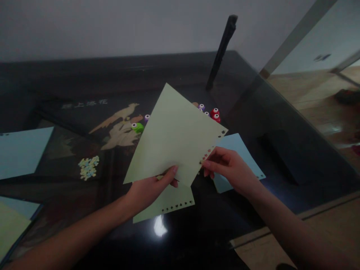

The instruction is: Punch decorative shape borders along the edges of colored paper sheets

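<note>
Grips green sheet (174, 127) with left hand (150, 187): presses thumb on top near lower edge, tucks other fingers underneath, mostly hidden. Pinches punched right edge of same sheet with right hand (229, 168), setting thumb on top and curling fingers at the edge; can't tell exact contact behind the paper. Tilts sheet across, between both sets of fingertips, pointing one corner away. Shows star-like holes along that edge, just beside right thumb.

Directly below left fingers, partly covered: second green sheet (165, 206), with row of holes along near edge. Can't tell if touching left fingers. Behind and under right fingers: blue sheet (242, 150), partly hidden.

Beyond fingers, past far edges of held sheet: red gadgets (216, 114) and purple gadgets (201, 107) with eye-like tops, plus green gadget (137, 128) past left side. Left of left fingers, well apart: heap of small pale pieces (89, 167). Farther left: another blue sheet (24, 153); nearer the body, yellowish sheet (11, 228). Far beyond right fingers: upright black post (222, 48). Under everything: dark glossy table (253, 112).
</note>
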`<action>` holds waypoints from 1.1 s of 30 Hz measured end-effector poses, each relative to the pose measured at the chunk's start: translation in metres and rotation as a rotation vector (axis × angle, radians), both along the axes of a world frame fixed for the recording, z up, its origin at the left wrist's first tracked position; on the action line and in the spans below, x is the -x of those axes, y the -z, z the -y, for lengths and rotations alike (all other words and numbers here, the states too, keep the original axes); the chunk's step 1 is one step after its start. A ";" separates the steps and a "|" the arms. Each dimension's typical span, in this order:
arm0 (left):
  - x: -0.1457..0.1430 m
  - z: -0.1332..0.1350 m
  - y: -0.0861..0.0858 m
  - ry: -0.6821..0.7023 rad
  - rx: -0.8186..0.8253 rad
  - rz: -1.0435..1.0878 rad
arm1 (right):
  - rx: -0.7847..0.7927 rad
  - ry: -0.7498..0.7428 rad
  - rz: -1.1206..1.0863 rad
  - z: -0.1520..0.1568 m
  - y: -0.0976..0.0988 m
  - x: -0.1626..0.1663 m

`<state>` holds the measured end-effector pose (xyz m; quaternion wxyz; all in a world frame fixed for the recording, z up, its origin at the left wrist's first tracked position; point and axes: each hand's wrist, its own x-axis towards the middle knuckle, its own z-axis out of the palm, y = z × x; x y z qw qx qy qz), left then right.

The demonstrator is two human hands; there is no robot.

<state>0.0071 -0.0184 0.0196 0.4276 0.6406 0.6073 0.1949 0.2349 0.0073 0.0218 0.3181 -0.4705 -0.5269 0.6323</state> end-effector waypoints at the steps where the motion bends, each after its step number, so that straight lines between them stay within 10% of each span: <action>1: 0.000 0.000 -0.001 0.006 -0.006 -0.008 | 0.015 0.001 -0.006 0.000 0.001 0.000; 33: 0.003 -0.016 -0.001 0.020 0.252 0.426 | 0.189 0.051 -0.289 0.016 0.003 0.014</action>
